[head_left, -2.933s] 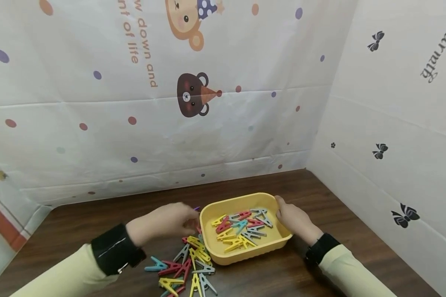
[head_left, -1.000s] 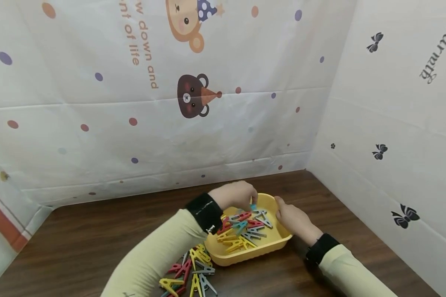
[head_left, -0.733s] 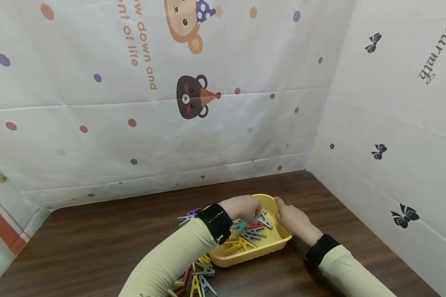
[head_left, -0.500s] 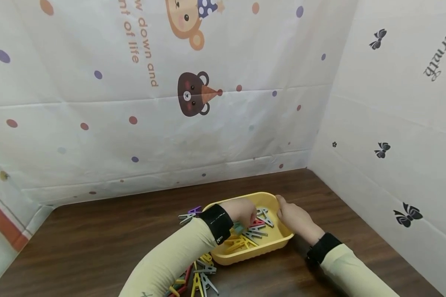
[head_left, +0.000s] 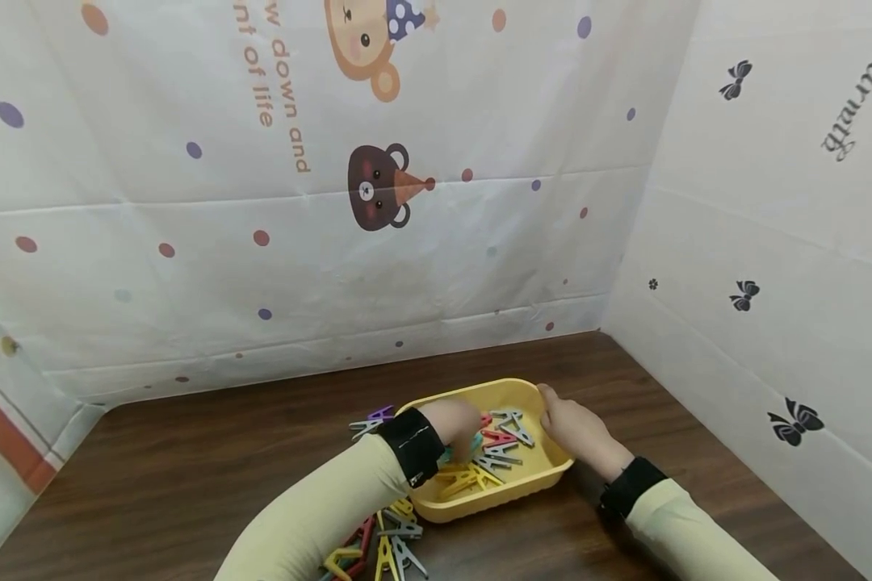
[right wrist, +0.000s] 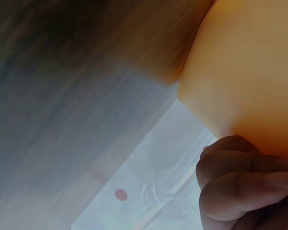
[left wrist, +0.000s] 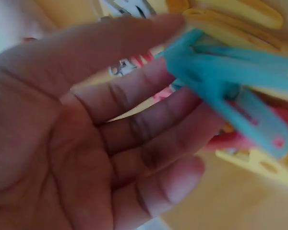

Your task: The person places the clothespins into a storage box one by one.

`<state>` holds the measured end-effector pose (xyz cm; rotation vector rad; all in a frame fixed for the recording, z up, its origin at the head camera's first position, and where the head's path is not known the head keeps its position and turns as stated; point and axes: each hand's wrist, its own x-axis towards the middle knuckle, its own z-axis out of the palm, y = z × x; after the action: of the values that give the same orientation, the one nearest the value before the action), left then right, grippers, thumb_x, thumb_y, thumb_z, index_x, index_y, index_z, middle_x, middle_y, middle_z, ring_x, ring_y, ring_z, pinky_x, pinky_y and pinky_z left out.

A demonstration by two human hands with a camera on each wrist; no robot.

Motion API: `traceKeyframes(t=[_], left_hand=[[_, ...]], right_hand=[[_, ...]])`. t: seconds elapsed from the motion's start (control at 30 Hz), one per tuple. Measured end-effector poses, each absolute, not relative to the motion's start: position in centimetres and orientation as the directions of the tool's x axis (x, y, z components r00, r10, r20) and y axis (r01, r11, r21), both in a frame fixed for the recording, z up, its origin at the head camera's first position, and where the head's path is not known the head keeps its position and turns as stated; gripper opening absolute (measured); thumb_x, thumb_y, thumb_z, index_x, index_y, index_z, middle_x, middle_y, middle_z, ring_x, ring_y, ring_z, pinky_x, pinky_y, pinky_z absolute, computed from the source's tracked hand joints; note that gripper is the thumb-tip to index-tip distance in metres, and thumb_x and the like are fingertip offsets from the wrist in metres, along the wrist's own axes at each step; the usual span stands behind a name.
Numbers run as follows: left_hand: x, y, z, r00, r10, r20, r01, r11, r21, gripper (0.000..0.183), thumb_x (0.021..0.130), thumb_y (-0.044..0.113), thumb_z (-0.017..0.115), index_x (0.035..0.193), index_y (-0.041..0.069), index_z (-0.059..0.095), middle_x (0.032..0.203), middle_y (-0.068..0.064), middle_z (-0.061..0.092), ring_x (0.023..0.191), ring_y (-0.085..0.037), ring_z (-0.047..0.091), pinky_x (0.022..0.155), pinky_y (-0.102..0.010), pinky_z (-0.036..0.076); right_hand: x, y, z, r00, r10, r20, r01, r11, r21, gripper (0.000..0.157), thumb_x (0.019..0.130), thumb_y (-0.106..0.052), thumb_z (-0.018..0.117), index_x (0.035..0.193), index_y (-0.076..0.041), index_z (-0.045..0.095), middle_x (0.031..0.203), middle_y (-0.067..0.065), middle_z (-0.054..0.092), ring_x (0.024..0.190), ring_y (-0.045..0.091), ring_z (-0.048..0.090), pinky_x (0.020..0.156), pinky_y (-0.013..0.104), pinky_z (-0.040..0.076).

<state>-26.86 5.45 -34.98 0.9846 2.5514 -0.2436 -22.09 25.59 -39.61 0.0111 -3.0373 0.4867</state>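
Note:
My left hand (head_left: 454, 424) is inside the yellow plastic basket (head_left: 490, 500). Seen from the left wrist, a teal clothespin (left wrist: 206, 69) sits between the thumb tip and the fingertips, which pinch it at its end; the far fingertips are partly hidden behind it. Under the hand lie yellow clothespins (head_left: 465, 480), with grey clothespins (head_left: 497, 458) and red ones to their right. My right hand (head_left: 580, 428) grips the basket's right rim; the right wrist view shows its curled fingers (right wrist: 245, 191) at the basket wall.
A loose pile of clothespins (head_left: 400, 528) lies on the brown table (head_left: 153, 468) left of the basket, partly under my left sleeve. Purple (head_left: 380, 412) and light-grey clothespins (head_left: 366, 425) lie by the basket's far left corner. Printed white sheets (head_left: 298, 274) enclose the table behind and at right.
My left hand has gone from the pile into the basket with a blue-teal clothespin, down among the others, then slightly left. The right hand has stayed on the rim.

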Motion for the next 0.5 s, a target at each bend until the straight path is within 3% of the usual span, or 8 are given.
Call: traceKeyframes(t=[0.17,0.23,0.37,0.43,0.5], left_hand=[[-27.5,5.4,-33.1,-0.645,0.654,-0.395,0.667,0.734,0.125,0.049,0.091,0.014,0.071,0.054,0.015,0.04,0.056,0.004,0.031,0.05,-0.01,0.028,0.051,-0.023,0.024],[-27.7,5.3,-31.7,-0.632,0.698,-0.338,0.684,0.707,0.182,0.043,0.095,0.019,0.069,0.058,0.016,0.048,0.06,0.006,0.04,0.053,-0.008,0.034,0.054,-0.022,0.03],[-27.6,4.4,-27.8,-0.585,0.79,-0.186,0.741,0.613,0.274,0.016,0.099,0.025,0.066,0.092,0.012,0.073,0.092,0.001,0.069,0.078,-0.01,0.058,0.073,-0.024,0.048],[-27.4,3.5,-25.8,-0.586,0.804,-0.101,0.746,0.584,0.321,0.019,0.1,0.025,0.065,0.109,0.012,0.075,0.108,-0.003,0.073,0.091,-0.013,0.063,0.082,-0.028,0.052],[-27.2,2.4,-24.1,-0.588,0.809,-0.027,0.75,0.557,0.357,0.02,0.101,0.024,0.063,0.112,0.012,0.074,0.109,-0.005,0.075,0.095,-0.017,0.066,0.084,-0.03,0.054]], right_hand=[[-21.9,25.5,-39.5,-0.998,0.005,0.056,-0.013,0.95,-0.312,0.051,0.101,-0.009,0.047,0.148,0.01,0.04,0.058,0.0,0.044,0.049,0.013,0.04,0.049,0.025,0.029],[-21.9,25.5,-39.5,-0.999,0.009,0.046,-0.006,0.949,-0.314,0.052,0.101,-0.009,0.047,0.148,0.01,0.039,0.058,0.001,0.044,0.049,0.013,0.041,0.049,0.025,0.03],[-21.9,25.5,-39.3,-1.0,0.021,0.021,0.013,0.947,-0.321,0.052,0.101,-0.01,0.047,0.149,0.009,0.039,0.059,0.001,0.045,0.049,0.014,0.042,0.049,0.025,0.031],[-22.0,25.5,-39.2,-1.0,0.025,0.009,0.021,0.947,-0.32,0.053,0.101,-0.01,0.047,0.15,0.009,0.038,0.06,0.002,0.046,0.05,0.014,0.044,0.049,0.026,0.032],[-22.0,25.4,-39.1,-1.0,0.026,0.006,0.022,0.947,-0.321,0.053,0.101,-0.01,0.047,0.15,0.009,0.038,0.061,0.002,0.047,0.05,0.015,0.045,0.049,0.026,0.033]])
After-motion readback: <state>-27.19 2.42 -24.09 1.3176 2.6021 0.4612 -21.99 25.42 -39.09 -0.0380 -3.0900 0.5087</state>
